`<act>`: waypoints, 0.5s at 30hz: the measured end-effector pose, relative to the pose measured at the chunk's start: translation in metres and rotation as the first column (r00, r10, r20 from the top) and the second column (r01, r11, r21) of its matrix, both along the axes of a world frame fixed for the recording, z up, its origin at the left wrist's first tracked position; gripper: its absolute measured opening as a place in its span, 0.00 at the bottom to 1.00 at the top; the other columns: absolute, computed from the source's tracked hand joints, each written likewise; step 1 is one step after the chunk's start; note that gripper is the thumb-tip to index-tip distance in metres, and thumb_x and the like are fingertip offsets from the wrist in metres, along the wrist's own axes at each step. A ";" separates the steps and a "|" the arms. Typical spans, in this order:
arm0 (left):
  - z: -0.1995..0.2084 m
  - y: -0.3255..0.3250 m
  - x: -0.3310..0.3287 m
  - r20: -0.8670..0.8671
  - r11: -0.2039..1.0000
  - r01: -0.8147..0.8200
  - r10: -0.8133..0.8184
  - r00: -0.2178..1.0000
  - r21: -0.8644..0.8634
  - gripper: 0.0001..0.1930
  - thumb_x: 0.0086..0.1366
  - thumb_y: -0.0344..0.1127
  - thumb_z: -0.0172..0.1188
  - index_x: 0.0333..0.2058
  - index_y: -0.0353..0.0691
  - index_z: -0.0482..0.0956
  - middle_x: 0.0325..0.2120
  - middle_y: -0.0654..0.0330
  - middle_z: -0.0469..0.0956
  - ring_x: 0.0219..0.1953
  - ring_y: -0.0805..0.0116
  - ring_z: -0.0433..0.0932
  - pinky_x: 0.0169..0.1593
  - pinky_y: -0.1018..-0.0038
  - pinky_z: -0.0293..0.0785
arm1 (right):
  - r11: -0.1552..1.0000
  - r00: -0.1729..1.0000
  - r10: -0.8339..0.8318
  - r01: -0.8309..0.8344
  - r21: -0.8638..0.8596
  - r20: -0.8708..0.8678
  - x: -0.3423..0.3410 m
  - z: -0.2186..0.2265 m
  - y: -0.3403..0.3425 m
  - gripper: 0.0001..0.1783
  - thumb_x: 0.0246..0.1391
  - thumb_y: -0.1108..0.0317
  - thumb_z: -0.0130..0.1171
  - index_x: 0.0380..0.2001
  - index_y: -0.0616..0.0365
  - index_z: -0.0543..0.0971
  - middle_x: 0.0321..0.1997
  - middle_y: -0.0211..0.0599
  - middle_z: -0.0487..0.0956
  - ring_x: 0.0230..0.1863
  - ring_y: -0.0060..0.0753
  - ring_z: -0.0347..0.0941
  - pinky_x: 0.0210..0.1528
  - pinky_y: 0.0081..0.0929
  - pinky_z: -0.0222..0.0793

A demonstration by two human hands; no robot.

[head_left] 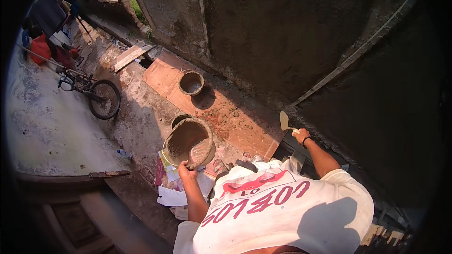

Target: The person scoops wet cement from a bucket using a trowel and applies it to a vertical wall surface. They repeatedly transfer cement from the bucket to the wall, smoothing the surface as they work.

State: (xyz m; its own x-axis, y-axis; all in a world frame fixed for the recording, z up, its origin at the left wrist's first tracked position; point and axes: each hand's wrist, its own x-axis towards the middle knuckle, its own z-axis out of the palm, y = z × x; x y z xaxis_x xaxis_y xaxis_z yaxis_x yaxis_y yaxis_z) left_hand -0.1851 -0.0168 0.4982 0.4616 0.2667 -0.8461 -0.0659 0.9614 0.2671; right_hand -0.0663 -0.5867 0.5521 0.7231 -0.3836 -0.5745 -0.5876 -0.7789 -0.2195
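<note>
While your left fingers [184, 165] grip the near rim of the large bucket [178, 146], your right fingers [297, 135] wrap the handle of the trowel [284, 120], just beside the dark wall [278, 28]. You seem to be partway through trowel work there; the next move probably calls for a steady bucket and a controlled blade. From your right fingers, the trowel's long axis slants left and forward, tip farthest away. Beyond your left fingers, the bucket's mouth opens upward; its exact tilt you cannot tell.
</note>
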 end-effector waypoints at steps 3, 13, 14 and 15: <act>0.012 -0.026 0.006 -0.125 0.994 0.105 -0.100 0.987 0.036 0.14 0.54 0.27 0.50 0.41 0.33 0.72 0.39 0.53 0.78 0.40 0.52 0.80 0.44 0.50 0.81 | 0.993 0.861 0.006 -0.066 -0.099 -0.509 -0.152 -0.059 -0.009 0.39 0.46 0.43 0.64 0.54 0.62 0.75 0.58 0.54 0.73 0.61 0.48 0.68 0.62 0.36 0.64; -0.020 -0.078 0.033 -0.258 0.905 0.424 -0.401 0.879 0.039 0.07 0.52 0.26 0.55 0.22 0.46 0.68 0.19 0.67 0.69 0.19 0.67 0.70 0.21 0.67 0.73 | 0.972 0.827 -0.100 0.200 0.122 -0.553 -0.256 -0.075 -0.060 0.39 0.43 0.42 0.65 0.49 0.65 0.78 0.54 0.54 0.76 0.57 0.46 0.72 0.57 0.34 0.67; -0.013 -0.092 0.043 -0.246 0.913 0.403 -0.377 0.893 0.066 0.08 0.51 0.25 0.56 0.21 0.46 0.67 0.18 0.67 0.68 0.18 0.67 0.69 0.20 0.67 0.72 | 0.893 0.813 -0.301 0.423 0.152 -0.499 -0.232 -0.052 -0.049 0.33 0.45 0.48 0.64 0.44 0.67 0.79 0.52 0.54 0.77 0.53 0.46 0.74 0.54 0.35 0.69; -0.010 -0.098 0.051 -0.227 0.879 0.461 -0.427 0.875 0.123 0.10 0.48 0.22 0.58 0.23 0.45 0.67 0.19 0.66 0.67 0.18 0.66 0.70 0.20 0.66 0.73 | 0.761 0.750 -0.497 0.618 0.195 -0.436 -0.207 -0.026 -0.036 0.26 0.46 0.54 0.63 0.39 0.70 0.81 0.49 0.54 0.79 0.50 0.46 0.76 0.50 0.36 0.71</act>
